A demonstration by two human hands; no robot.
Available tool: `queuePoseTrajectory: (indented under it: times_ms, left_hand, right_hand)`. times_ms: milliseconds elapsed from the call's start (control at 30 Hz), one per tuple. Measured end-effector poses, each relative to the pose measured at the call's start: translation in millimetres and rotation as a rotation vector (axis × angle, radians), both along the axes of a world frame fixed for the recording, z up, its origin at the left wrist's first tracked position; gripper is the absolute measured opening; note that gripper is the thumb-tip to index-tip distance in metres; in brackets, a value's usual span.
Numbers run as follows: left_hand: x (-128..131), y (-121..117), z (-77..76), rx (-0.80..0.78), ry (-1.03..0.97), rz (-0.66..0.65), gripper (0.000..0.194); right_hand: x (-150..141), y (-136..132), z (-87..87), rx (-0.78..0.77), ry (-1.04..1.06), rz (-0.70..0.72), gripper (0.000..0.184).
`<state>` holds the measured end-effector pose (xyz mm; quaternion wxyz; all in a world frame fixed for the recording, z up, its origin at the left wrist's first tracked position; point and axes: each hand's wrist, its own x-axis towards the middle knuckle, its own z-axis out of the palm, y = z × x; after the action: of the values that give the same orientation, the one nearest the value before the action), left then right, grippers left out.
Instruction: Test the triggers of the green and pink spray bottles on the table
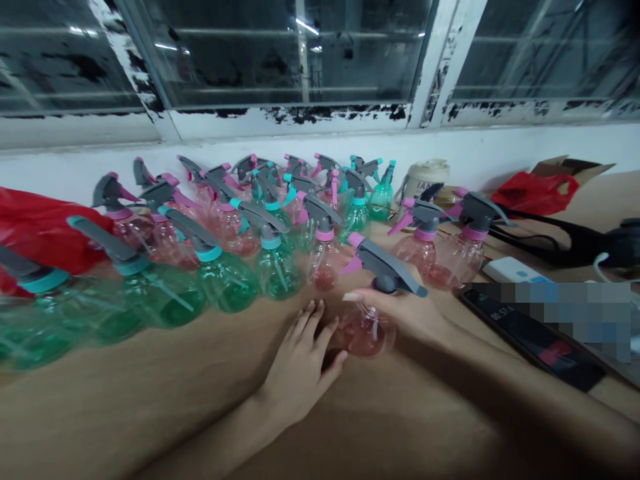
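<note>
My right hand is closed around the neck of a pink spray bottle, just below its grey and pink trigger head. The bottle stands on the wooden table in front of me, and part of its collar is hidden by my fingers. To its left, my left hand rests palm down on the table with fingers spread and nothing in it; its thumb is near the bottle's base. Behind the hands stand another pink spray bottle and a green spray bottle.
Rows of green and pink spray bottles fill the left and back. Two pink bottles stand right of centre. A phone lies at the right, by a white box. Red plastic bags and a cream container are near the wall.
</note>
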<state>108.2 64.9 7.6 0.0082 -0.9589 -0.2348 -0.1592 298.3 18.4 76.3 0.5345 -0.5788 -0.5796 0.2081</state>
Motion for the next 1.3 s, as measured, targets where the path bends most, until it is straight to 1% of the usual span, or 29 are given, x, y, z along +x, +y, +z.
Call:
queuePoseTrajectory:
  times_ms: [100,167,267,333,433,533,633,733,867,1000,1133,1300]
  left_hand:
    - [0.0,-0.3,-1.1,0.002,-0.005,0.005,0.043]
    - [-0.7,0.0,-2.9,0.006,-0.021,0.009,0.044]
    - [-2.1,1.1,-5.1,0.004,-0.038,0.003,0.044]
    - [-2.4,1.7,-5.1,0.004,-0.034,0.001,0.044]
    - [-2.1,1.7,-3.1,0.009,-0.016,0.015,0.044]
    - [-1.6,1.4,-1.1,0.015,0.0,0.019,0.044]
    - [-2.0,2.3,-0.8,0.024,-0.003,0.014,0.044]
    - [-3.0,4.0,-1.5,0.032,-0.019,0.011,0.043]
    - [-3.6,6.0,-2.5,0.046,-0.027,0.002,0.044]
    - [-4.1,7.1,-3.0,0.056,-0.013,-0.002,0.045]
    - [-5.0,8.0,-3.4,0.052,-0.027,0.001,0.045]
    - [-5.0,8.5,-2.7,0.045,-0.021,-0.003,0.045]
  right_hand:
    - [3.8,-7.0,5.0,-0.021,-0.146,-0.01,0.035]
    - [8.9,-14.5,9.0,-0.005,-0.252,0.012,0.032]
    - [18.4,-26.6,8.0,0.011,-0.35,0.038,0.055]
    - [25.1,-32.3,2.3,0.002,-0.381,0.008,0.057]
    - [35.4,-34.3,-5.3,0.016,-0.434,-0.1,0.056]
    - [45.6,-28.5,-5.0,0.01,-0.496,-0.179,0.057]
    - [54.1,-17.1,-1.3,0.023,-0.491,-0.234,0.053]
    - [58.4,-3.3,-1.2,0.052,-0.494,-0.293,0.056]
    - [55.8,12.2,-3.3,0.029,-0.531,-0.356,0.054]
    - [50.2,22.8,-0.8,-0.012,-0.582,-0.412,0.049]
    - [49.9,32.5,2.1,-0.066,-0.665,-0.456,0.048]
    - [51.5,42.1,2.3,-0.084,-0.729,-0.511,0.049]
